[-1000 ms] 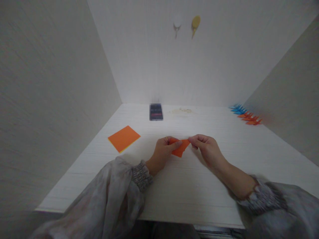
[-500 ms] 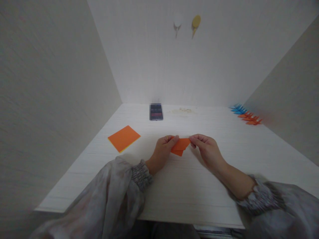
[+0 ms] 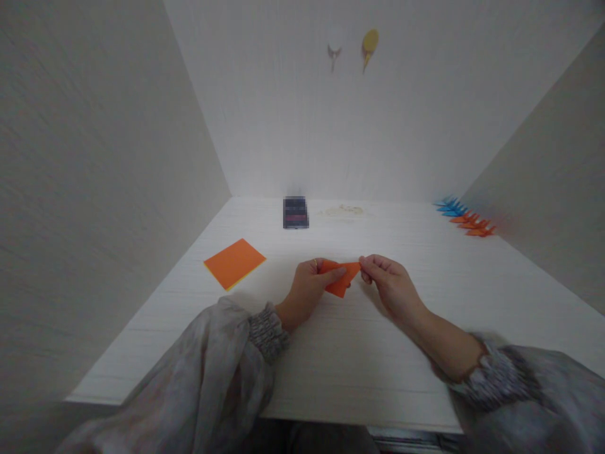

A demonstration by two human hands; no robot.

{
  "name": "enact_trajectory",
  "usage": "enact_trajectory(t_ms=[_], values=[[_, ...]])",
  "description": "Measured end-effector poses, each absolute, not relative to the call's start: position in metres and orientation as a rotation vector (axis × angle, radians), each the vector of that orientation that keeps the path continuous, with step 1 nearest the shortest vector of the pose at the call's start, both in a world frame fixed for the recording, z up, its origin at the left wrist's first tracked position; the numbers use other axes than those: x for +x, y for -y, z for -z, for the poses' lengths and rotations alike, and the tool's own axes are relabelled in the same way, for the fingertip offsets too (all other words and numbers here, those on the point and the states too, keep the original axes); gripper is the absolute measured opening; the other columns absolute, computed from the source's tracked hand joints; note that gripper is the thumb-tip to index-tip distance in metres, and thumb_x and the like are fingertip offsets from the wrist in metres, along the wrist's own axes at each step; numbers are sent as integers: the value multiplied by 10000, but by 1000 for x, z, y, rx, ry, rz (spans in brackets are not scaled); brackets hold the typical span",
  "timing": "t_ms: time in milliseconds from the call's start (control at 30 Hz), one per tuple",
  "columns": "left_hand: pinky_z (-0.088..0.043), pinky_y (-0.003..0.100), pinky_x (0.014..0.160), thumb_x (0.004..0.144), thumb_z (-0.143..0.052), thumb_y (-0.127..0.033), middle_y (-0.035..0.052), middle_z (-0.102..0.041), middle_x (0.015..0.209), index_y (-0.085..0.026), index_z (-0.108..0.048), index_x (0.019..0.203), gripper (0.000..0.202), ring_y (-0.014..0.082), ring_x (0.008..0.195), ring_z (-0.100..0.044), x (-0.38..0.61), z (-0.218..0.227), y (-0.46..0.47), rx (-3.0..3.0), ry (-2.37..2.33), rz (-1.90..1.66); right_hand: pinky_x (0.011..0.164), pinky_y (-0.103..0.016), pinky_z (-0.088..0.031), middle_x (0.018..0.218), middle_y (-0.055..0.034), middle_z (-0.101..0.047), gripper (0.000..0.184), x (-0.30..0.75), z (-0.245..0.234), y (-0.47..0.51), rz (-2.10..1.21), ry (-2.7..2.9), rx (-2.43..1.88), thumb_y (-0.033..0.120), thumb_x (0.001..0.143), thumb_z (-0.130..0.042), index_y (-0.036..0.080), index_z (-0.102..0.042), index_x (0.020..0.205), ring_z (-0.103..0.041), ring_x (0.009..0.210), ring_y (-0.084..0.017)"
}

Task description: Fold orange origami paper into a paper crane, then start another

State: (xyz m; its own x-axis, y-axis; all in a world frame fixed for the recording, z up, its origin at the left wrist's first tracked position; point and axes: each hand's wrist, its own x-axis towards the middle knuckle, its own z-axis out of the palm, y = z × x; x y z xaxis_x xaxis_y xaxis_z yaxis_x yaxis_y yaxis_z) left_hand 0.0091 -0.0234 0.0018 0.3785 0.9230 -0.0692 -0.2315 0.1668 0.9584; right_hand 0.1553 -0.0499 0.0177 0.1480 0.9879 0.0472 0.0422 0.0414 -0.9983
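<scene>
A small folded piece of orange paper (image 3: pixel 338 286) is held between both hands above the middle of the table. My left hand (image 3: pixel 309 287) is closed on its left part, with the thumb lying across the top face and fingers partly hidden beneath. My right hand (image 3: pixel 387 277) pinches the paper's pointed right corner between thumb and forefinger. To the left lies a stack of square paper (image 3: pixel 235 263), orange on top with a yellow edge showing under it.
Folded blue paper pieces (image 3: pixel 451 207) and orange ones (image 3: pixel 474 224) stand in a row by the right wall. A dark, blurred-out flat object (image 3: pixel 295 212) lies near the back wall. Two hooks, one white (image 3: pixel 334 49) and one yellow (image 3: pixel 370 44), are on the back wall.
My left thumb has slid right across the orange paper, and the paper's outline has shifted, its lower flap edge no longer showing. My right hand keeps its pinch at the corner.
</scene>
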Motion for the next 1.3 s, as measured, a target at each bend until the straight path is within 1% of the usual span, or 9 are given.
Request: enact_trajectory(t_ms=[167,267,433,733,867,967,1033,1133,1300], values=[[-445,242,560,608,-675,-319,54,-639,623,-94,-592,702,258,122,553,-579,7,0,21,1128,-829,-870,453,-223,-284,500,33,-460,290,163,-10,45,-1167,1174,-1283,419,707,-554,174,-527,554,-390,468,-91],[-446,251,539,578,-699,-296,31,-625,641,-125,-528,878,385,127,544,-577,4,4,16,1208,-870,-807,413,-216,-227,462,51,-439,268,170,-1,41,-1203,1307,-1395,417,654,-606,166,-550,581,-333,411,-74],[-432,236,544,573,-697,-313,14,-556,765,-165,-427,1035,555,122,617,-537,-2,11,9,1688,-1103,-854,414,-217,-236,459,35,-469,218,175,6,38,-839,1692,-1610,359,688,-557,171,-598,586,-355,422,-86],[-371,378,888,761,-541,-282,81,-522,1062,-176,-635,817,153,220,1010,-443,-5,3,15,2583,-1047,-730,596,-244,-387,700,-16,-614,189,172,1,42,-458,2141,-1576,214,786,-442,192,-629,797,-531,626,-136],[-319,329,953,867,-350,-204,82,-537,1168,-152,-523,1116,307,173,1092,-447,-8,8,20,2837,-788,-502,693,-256,-404,783,-48,-597,209,176,3,36,-242,2209,-1583,207,815,-431,177,-638,820,-546,753,-153],[-279,392,969,882,-291,-365,99,-430,1293,-178,-376,1252,424,202,1187,-384,-10,14,24,2932,-815,-369,703,-260,-405,792,-69,-586,254,180,3,35,-54,2255,-1634,220,838,-399,166,-645,867,-546,776,-164],[-258,416,972,850,-272,-486,129,-379,1325,-160,-337,1279,542,233,1215,-347,-11,17,25,2961,-882,-314,705,-266,-406,821,-78,-600,291,181,2,37,51,2305,-1684,209,842,-373,169,-611,1003,-556,790,-173],[-257,422,965,824,-240,-551,159,-366,1325,-116,-321,1287,640,258,1222,-331,-9,16,27,2963,-941,-296,643,-253,-413,866,-59,-639,471,178,-2,44,38,2557,-1719,172,805,-389,226,-383,1273,-592,753,-173],[-260,428,957,808,-273,-566,186,-370,1314,-79,-342,1267,673,282,1216,-330,-5,11,31,2920,-1011,-277,551,-260,-399,799,-81,-654,500,168,-8,51,117,2773,-1788,203,813,-395,226,-317,1306,-611,672,-200]])
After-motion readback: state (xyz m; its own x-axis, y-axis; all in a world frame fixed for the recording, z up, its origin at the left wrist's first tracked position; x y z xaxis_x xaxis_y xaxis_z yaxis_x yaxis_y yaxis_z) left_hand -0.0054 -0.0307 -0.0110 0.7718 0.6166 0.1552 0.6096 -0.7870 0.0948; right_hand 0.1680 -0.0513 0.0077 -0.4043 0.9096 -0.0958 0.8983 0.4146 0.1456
